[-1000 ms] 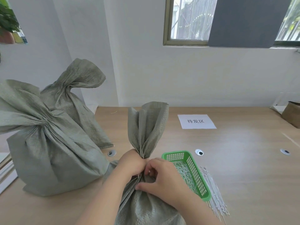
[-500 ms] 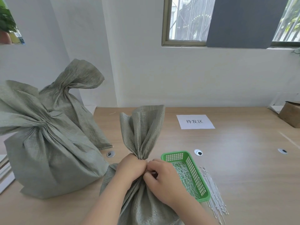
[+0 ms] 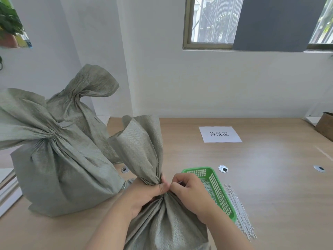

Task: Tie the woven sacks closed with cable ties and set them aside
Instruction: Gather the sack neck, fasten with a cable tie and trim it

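Two more woven sacks stand at the left of the pale wooden surface (image 3: 270, 186). The nearer sack (image 3: 59, 168) is cinched at its neck with the mouth fanned out above. The farther sack (image 3: 84, 105) stands behind it against the wall, and its top droops to the right. Just right of the hands lies a green basket (image 3: 219, 188) with white cable ties (image 3: 209, 188) inside. A loose bundle of ties (image 3: 237, 210) lies on the surface along the basket's right side. Beyond it are a paper label (image 3: 220, 134) with printed characters, three round hole covers (image 3: 223, 168) and a cardboard box (image 3: 326, 126) at the right edge. A potted plant (image 3: 9, 27) shows at upper left. A window (image 3: 210, 22), partly covered by a dark panel (image 3: 277, 22), is set in the far wall.

The sack (image 3: 162, 222) being worked on stands at the near edge of the surface, directly in front of the person. Its mouth rises open above the gathered neck and touches the nearer sack on its left.

The left hand (image 3: 144, 192) wraps around the gathered neck from the left, with the thumb on top pointing right. The right hand (image 3: 189, 192) comes in from the right with its fingers curled, and its fingertips pinch at the same neck, touching the left thumb. It hides the near end of the basket. A pale sliver shows between its fingers, too small to tell what it is.
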`<move>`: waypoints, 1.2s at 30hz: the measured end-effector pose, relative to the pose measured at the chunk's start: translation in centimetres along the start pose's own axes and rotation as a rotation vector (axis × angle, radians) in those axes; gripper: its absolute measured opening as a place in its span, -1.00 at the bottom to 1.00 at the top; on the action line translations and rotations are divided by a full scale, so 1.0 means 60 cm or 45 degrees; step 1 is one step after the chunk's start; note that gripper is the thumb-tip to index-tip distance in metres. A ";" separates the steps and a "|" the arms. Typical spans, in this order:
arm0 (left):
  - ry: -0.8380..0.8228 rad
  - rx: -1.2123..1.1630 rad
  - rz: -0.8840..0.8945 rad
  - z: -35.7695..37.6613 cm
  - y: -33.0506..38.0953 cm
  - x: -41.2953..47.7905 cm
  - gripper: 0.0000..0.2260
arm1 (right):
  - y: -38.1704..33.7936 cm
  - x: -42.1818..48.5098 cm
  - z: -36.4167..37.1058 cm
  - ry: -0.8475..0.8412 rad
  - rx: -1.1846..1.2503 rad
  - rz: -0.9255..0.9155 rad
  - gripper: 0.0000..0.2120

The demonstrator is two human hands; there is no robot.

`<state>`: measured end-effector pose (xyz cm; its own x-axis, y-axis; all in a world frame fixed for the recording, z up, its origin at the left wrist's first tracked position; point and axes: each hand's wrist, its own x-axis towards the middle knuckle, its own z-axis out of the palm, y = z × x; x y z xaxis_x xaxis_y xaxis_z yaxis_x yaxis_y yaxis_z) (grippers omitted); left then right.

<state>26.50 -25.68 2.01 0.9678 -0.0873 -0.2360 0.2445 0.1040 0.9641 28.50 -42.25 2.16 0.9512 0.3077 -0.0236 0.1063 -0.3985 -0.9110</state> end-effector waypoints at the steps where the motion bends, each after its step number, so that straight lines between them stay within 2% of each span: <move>1: -0.053 0.039 0.009 -0.005 0.000 -0.002 -0.80 | 0.001 -0.001 -0.001 -0.015 0.012 0.019 -0.72; 4: -0.123 0.137 0.000 -0.004 0.010 -0.009 -0.85 | 0.002 -0.005 -0.002 -0.038 0.049 0.018 -0.75; 8: -0.143 0.085 -0.038 -0.003 0.015 -0.009 -0.85 | 0.004 -0.010 -0.011 -0.067 0.179 -0.002 -0.78; 11: -0.104 0.063 -0.055 -0.002 0.009 -0.005 -0.83 | 0.009 -0.011 -0.023 -0.137 0.359 0.028 -0.83; 17: 0.005 -0.002 -0.099 0.000 0.006 -0.001 -0.82 | 0.017 -0.009 -0.020 -0.130 0.416 0.031 -0.87; 20: -0.024 -0.050 -0.066 -0.002 0.006 -0.005 -0.85 | 0.018 -0.006 -0.021 -0.124 0.483 0.050 -0.88; 24: -0.011 -0.060 -0.015 0.000 0.005 -0.009 -0.94 | 0.016 -0.004 -0.020 -0.100 0.461 0.055 -0.91; 31: 0.091 0.050 0.127 0.007 -0.004 -0.001 -0.71 | 0.012 -0.002 -0.007 0.002 0.362 0.051 -0.85; 36: 0.130 0.043 0.132 0.015 -0.004 0.003 -0.74 | 0.014 -0.005 0.001 0.085 0.278 0.006 -0.80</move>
<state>26.55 -26.60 1.82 0.9892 0.0232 -0.1447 0.1426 0.0736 0.9870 28.29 -42.60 1.37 0.9693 0.2456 -0.0075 0.0435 -0.2013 -0.9786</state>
